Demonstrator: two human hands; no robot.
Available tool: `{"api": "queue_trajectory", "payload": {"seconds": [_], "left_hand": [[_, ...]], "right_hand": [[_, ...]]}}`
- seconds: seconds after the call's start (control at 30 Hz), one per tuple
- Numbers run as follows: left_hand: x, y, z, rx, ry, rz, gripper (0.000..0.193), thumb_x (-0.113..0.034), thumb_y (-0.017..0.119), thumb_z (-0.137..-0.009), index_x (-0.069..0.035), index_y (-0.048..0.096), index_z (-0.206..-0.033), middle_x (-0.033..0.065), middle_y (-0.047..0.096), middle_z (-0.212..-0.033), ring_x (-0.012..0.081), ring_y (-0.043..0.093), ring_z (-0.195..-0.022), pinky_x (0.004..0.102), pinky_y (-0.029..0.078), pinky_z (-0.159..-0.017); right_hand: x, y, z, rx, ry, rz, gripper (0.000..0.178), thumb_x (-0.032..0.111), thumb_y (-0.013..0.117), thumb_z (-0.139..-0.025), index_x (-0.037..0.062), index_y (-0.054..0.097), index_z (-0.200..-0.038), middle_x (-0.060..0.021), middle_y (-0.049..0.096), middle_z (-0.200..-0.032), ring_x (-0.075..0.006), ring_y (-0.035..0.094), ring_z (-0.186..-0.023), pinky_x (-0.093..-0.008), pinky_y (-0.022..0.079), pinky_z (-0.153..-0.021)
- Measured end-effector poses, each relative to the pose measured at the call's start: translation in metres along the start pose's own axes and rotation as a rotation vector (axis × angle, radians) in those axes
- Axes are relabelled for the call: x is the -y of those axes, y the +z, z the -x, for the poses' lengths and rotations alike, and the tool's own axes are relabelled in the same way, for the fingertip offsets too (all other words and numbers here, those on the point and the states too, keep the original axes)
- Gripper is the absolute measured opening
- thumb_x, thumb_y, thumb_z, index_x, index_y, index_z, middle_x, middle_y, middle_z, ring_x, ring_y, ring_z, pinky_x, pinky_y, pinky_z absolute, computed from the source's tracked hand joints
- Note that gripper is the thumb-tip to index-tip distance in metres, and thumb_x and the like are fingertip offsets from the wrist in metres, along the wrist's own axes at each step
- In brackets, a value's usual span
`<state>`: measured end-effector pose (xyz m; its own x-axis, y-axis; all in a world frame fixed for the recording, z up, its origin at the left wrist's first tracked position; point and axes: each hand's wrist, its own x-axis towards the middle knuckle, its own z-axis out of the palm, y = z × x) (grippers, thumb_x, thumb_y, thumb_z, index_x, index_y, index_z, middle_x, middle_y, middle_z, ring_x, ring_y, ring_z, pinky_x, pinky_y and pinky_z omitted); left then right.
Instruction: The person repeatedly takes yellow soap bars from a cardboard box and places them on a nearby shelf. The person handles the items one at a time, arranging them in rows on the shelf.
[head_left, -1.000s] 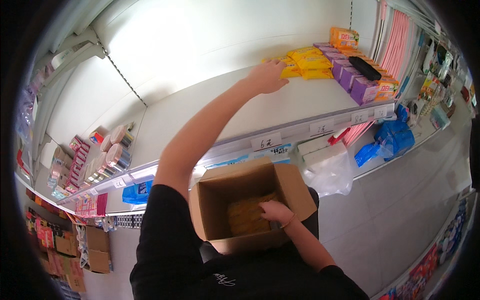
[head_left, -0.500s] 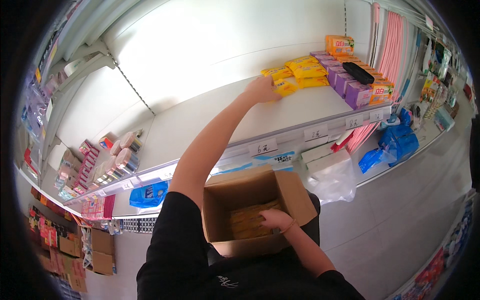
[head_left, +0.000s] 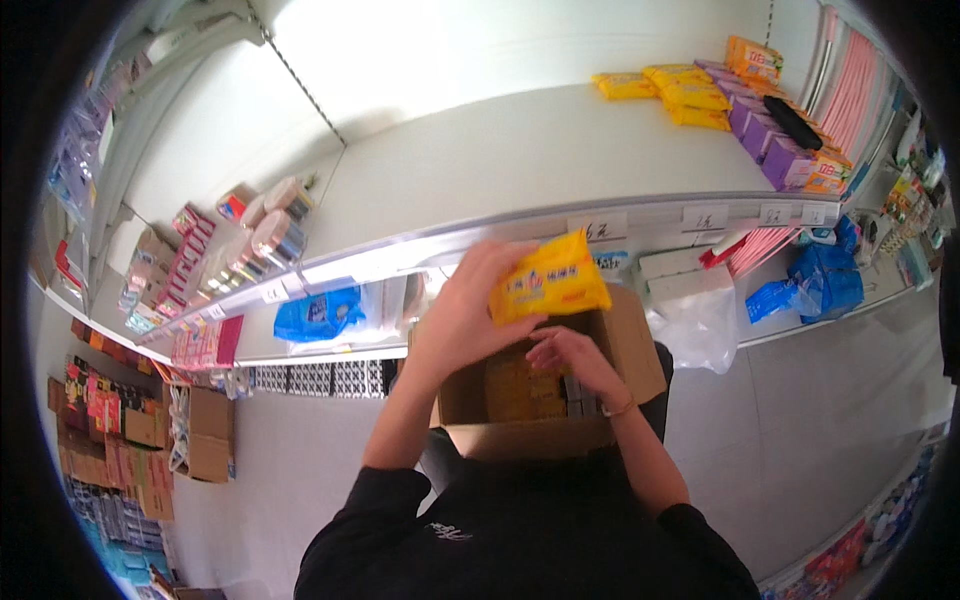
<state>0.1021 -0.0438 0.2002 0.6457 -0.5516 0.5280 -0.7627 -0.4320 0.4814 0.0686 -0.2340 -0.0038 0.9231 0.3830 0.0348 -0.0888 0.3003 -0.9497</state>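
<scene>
The left hand (head_left: 465,310) is now mid-frame, having brought a yellow packet (head_left: 553,285) down from the upper-centre shelf; the right hand (head_left: 578,362), lower centre, has loosened its fingers.

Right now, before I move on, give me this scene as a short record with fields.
Left hand: gripping a yellow plastic packet
Right hand: at the opening of a brown cardboard box, no held item visible
Box contents: yellowish packets, partly hidden
White shelf: yellow plastic packet stack beside purple rectangular packs
</scene>
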Motion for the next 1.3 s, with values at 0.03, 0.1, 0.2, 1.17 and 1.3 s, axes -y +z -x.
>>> {"api": "queue_trajectory", "payload": {"seconds": [0.03, 0.1, 0.2, 1.17, 1.3], "left_hand": [[0.005, 0.007, 0.021, 0.040, -0.051, 0.040, 0.070, -0.009, 0.086, -0.070, -0.009, 0.055, -0.133, 0.0123, 0.058, -0.122, 0.0300, 0.059, -0.115, 0.0382, 0.051, -0.097], [0.017, 0.021, 0.064, 0.113, -0.162, 0.111, 0.071, -0.008, 0.085, -0.071, -0.010, 0.055, -0.135, 0.0121, 0.058, -0.124, 0.0308, 0.058, -0.116, 0.0393, 0.051, -0.098], [0.030, 0.049, 0.115, 0.167, -0.232, 0.045, 0.072, -0.008, 0.085, -0.070, -0.010, 0.055, -0.136, 0.0122, 0.057, -0.125, 0.0320, 0.058, -0.115, 0.0405, 0.050, -0.100], [0.057, 0.092, 0.181, -0.384, -0.696, 0.238, 0.016, -0.012, 0.071, -0.091, -0.004, 0.066, -0.105, 0.0068, 0.057, -0.062, 0.0184, 0.056, -0.050, 0.0301, 0.046, -0.049], [0.064, 0.099, 0.186, -0.208, -0.603, 0.110, 0.012, -0.012, 0.070, -0.090, -0.007, 0.066, -0.101, 0.0079, 0.062, -0.066, 0.0229, 0.060, -0.055, 0.0345, 0.049, -0.053]], "right_hand": [[0.001, -0.003, 0.001, -0.004, 0.002, -0.137, 0.051, 0.042, 0.039, -0.108, 0.0001, 0.060, -0.127, -0.0134, 0.071, -0.110, -0.0214, 0.070, -0.092, -0.0352, 0.056, -0.083], [0.017, 0.016, 0.011, -0.137, 0.042, -0.201, 0.043, 0.035, 0.039, -0.109, 0.0002, 0.063, -0.121, -0.0109, 0.068, -0.115, -0.0170, 0.068, -0.097, -0.0312, 0.055, -0.089], [0.032, 0.035, 0.010, -0.151, 0.000, -0.071, 0.034, 0.028, 0.049, -0.107, -0.0004, 0.064, -0.118, -0.0059, 0.067, -0.110, -0.0117, 0.064, -0.092, -0.0265, 0.054, -0.083], [0.012, 0.013, -0.126, 0.613, 0.486, 1.472, 0.040, 0.036, 0.083, -0.078, 0.0018, 0.076, -0.097, -0.0143, 0.074, -0.084, -0.0294, 0.070, -0.078, -0.0410, 0.056, -0.069], [-0.056, -0.012, -0.139, 0.490, 0.501, 1.711, 0.041, 0.038, 0.082, -0.081, 0.0024, 0.075, -0.100, -0.0162, 0.074, -0.096, -0.0303, 0.072, -0.085, -0.0452, 0.058, -0.073]]}}
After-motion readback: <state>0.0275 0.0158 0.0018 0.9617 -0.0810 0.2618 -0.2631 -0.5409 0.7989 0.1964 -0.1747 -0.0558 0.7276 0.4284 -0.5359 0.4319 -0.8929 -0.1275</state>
